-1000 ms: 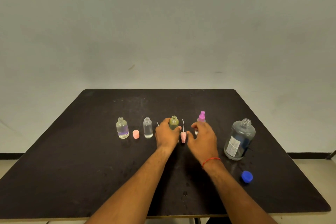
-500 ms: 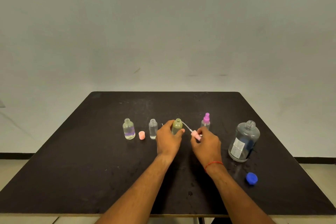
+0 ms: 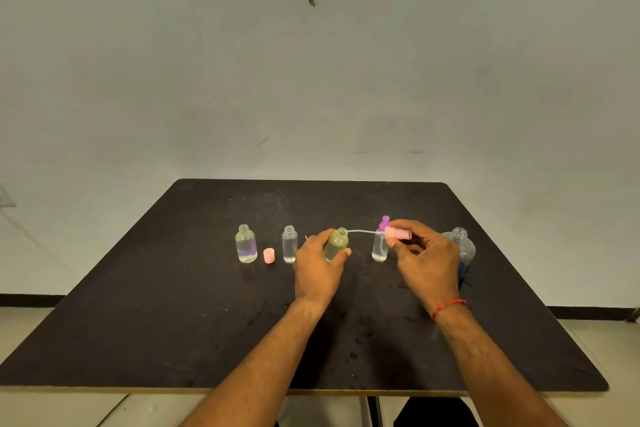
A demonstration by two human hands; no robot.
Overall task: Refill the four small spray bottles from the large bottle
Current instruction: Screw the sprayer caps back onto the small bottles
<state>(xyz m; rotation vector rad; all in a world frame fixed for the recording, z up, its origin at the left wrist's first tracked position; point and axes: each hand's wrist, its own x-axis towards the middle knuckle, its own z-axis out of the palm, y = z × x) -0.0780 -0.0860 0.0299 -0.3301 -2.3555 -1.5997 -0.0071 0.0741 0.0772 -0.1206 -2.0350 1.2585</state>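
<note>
Four small bottles stand in a row on the black table [image 3: 173, 305]. My left hand [image 3: 317, 269] grips the open yellowish bottle [image 3: 336, 244]. My right hand [image 3: 424, 258] pinches a pink spray head [image 3: 398, 234] held sideways; its thin white tube [image 3: 362, 231] reaches left to the yellowish bottle's mouth. Behind the spray head stands a clear bottle [image 3: 379, 250] with a purple sprayer on top. Two open clear bottles stand to the left, one with a purple band [image 3: 246, 244] and a slimmer one [image 3: 289, 244]. The large open bottle [image 3: 462, 246] is partly hidden behind my right hand.
A small pink cap [image 3: 268, 255] stands between the two left bottles. A thin white tube end [image 3: 306, 238] shows beside my left hand. A pale wall rises behind the table. Light floor shows at both sides and below the near edge.
My right hand picked the pink spray head up off the table and raised it, turning its tube toward the yellowish bottle's mouth. My left hand kept its grip. The blue cap is hidden now.
</note>
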